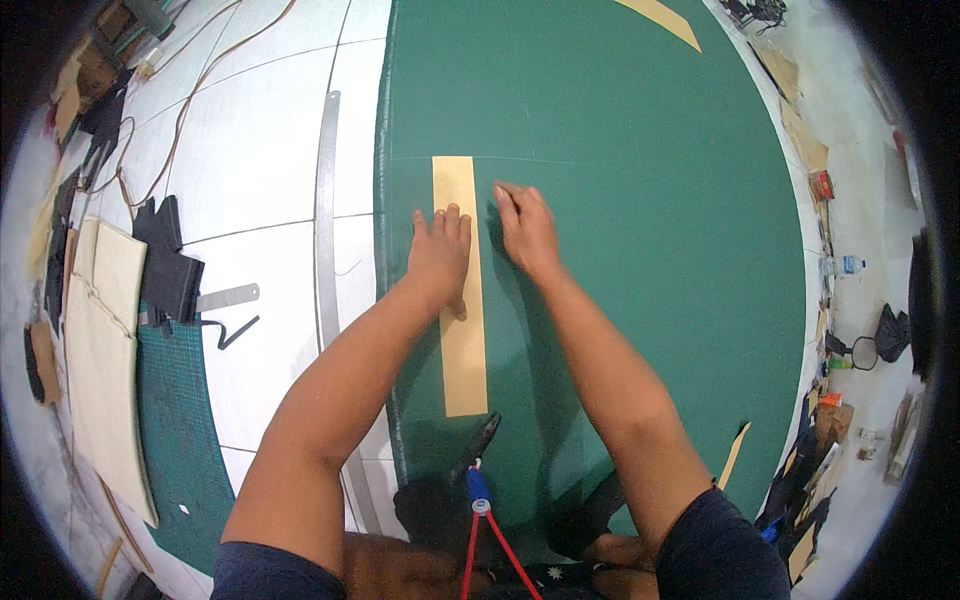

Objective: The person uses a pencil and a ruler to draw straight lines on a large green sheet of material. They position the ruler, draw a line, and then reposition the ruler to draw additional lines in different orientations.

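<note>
A long tan paper strip [462, 350] lies lengthwise on a wide green fabric sheet [640, 220] spread over the floor. My left hand [441, 252] rests flat on the strip, fingers together and pointing away from me. My right hand [526, 230] presses flat on the green fabric just right of the strip's upper part. Neither hand holds anything. Near my knees a dark tool [476, 448] lies on the fabric beside a red lanyard with a blue clip [480, 492].
A long metal ruler [325, 240] runs along the fabric's left edge on white floor tiles. A short steel ruler [226, 297], dark fabric pieces [168, 262], cream boards [105, 350] and a green cutting mat [180, 430] lie left. Tan offcuts [733, 455] and clutter line the right.
</note>
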The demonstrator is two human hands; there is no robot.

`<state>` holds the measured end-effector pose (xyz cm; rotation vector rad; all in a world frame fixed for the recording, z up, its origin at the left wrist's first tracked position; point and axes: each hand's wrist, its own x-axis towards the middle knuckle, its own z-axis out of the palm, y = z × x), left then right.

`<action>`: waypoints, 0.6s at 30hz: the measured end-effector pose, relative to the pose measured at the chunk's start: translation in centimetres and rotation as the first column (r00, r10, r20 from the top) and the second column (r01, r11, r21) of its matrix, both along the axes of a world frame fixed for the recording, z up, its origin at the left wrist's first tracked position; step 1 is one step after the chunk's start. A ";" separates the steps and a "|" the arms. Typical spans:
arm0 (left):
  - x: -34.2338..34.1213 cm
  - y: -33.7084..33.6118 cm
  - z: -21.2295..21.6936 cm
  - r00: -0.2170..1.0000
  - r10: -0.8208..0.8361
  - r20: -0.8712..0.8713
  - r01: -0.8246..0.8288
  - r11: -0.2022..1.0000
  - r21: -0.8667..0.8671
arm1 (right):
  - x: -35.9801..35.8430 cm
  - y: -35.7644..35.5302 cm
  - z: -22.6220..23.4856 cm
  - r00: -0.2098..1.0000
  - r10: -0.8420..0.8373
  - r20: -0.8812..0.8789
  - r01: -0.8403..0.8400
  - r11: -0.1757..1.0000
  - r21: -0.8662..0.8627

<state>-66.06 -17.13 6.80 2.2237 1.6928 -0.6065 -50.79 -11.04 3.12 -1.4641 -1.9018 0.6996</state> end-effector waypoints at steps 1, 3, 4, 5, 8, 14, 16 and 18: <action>0.0 -0.1 -0.3 1.000 -0.002 0.001 0.002 1.000 0.000 | -0.8 1.2 -0.4 1.000 -0.001 -0.008 0.001 1.000 0.007; -0.1 -0.3 -0.2 1.000 -0.007 0.000 0.007 1.000 0.011 | -1.7 3.5 -0.7 1.000 0.009 -0.023 -0.008 1.000 0.028; -0.1 -0.3 -0.3 1.000 -0.010 0.007 0.010 1.000 0.017 | -2.1 4.3 -0.9 0.999 0.019 -0.030 -0.018 0.999 0.035; -0.1 -0.3 -0.3 1.000 -0.014 0.014 0.013 1.000 0.022 | -2.4 4.9 -1.1 0.999 0.029 -0.036 -0.028 0.999 0.043; 0.0 -0.3 -0.3 1.000 -0.023 -0.008 0.023 1.000 0.009 | -2.9 6.2 -1.6 0.999 0.043 -0.033 -0.042 0.998 0.037; 0.0 -0.1 -0.2 0.999 -0.036 -0.035 0.035 0.999 -0.008 | -2.9 6.8 -2.3 0.996 0.053 0.068 -0.061 0.991 0.123; 0.1 -0.1 0.0 0.998 -0.036 -0.043 0.035 0.999 -0.012 | -3.0 6.6 -2.1 0.995 0.061 0.079 -0.065 0.996 0.057; 0.0 -0.2 0.1 0.998 -0.037 -0.057 0.036 0.999 -0.017 | -3.4 6.5 -1.6 0.992 0.088 0.091 -0.091 0.995 0.033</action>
